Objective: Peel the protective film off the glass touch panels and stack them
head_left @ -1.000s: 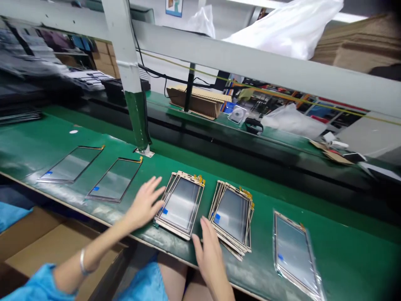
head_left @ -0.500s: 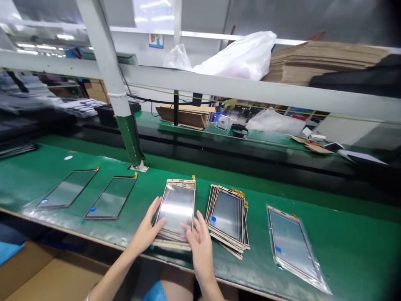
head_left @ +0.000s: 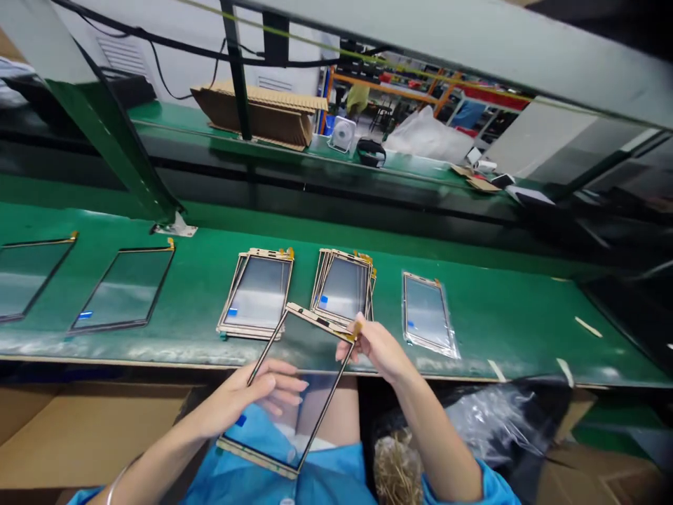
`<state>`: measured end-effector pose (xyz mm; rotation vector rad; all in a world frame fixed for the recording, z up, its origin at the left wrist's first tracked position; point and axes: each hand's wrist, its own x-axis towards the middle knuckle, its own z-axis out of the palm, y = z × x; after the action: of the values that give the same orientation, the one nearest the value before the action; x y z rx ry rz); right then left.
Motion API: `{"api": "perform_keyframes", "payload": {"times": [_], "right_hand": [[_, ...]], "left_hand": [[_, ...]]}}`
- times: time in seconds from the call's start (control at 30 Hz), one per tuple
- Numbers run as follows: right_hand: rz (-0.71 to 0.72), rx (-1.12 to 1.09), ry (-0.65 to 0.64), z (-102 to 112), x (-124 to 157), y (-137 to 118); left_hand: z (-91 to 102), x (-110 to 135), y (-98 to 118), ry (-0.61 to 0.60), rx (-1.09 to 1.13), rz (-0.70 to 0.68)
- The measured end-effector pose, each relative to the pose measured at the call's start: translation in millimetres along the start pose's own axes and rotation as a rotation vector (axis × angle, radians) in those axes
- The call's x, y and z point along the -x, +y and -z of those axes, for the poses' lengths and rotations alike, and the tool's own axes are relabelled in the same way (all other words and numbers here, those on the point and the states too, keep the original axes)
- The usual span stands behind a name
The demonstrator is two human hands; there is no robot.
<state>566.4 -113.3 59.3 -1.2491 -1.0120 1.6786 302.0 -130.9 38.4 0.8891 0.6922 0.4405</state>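
Note:
A clear touch-screen panel [head_left: 310, 358] with a thin dark border and pale end strips is held tilted above my lap, just off the bench edge. My left hand [head_left: 257, 393] grips its left edge, with fingers stretched across the glass. At the upper right corner, by the orange flex cable [head_left: 358, 327], my right hand [head_left: 373, 344] pinches the panel. Behind it lie a stack of gold-framed panels [head_left: 260, 291] and a second, fanned stack [head_left: 341, 284], whose lower part is partly hidden. Blue stickers mark the panels.
Two dark-framed panels [head_left: 126, 287] [head_left: 31, 277] lie to the left on the green bench [head_left: 515, 301]. A panel in a clear bag [head_left: 427, 312] is on the right. A green post [head_left: 116, 147] stands at the back left. Below are a cardboard box [head_left: 94, 428] and black plastic [head_left: 505, 421].
Both hands were at the middle stack; now they hold one panel up, nearer my body and over my lap. The view has turned down and to the right.

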Motion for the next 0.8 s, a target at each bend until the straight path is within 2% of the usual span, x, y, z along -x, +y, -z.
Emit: {"api": "perform_keyframes", "payload": {"times": [0.1,0.23,0.3,0.37,0.43,0.57,0.63,0.8], "right_hand": [[0.119,0.281,0.059,-3,14,5],[0.391,0.615,0.328,-7,32,35],[0.458,0.721,0.288,-4,36,42],[0.464,0.759,0.156,-1,37,37],[0.438,0.744,0.052,-2,35,23],[0.424,0.695,-0.059,-14,32,-5],[0.478,0.668,-0.046,-19,31,-10],[0.748,0.622,0.127,-26,36,0]], "left_hand": [[-3.6,1,2,-0.012,-0.017,0.011],[-8.7,3,10,-0.013,-0.072,0.007],[-8.7,5,15,-0.036,-0.157,0.029],[-7.9,8,22,-0.093,-0.275,0.076],[-8.1,10,30,-0.172,-0.405,0.122],[-11.9,11,40,-0.284,-0.591,0.153],[-13.3,11,42,-0.301,-0.611,0.161],[-15.9,10,43,-0.321,-0.532,0.161]]}}
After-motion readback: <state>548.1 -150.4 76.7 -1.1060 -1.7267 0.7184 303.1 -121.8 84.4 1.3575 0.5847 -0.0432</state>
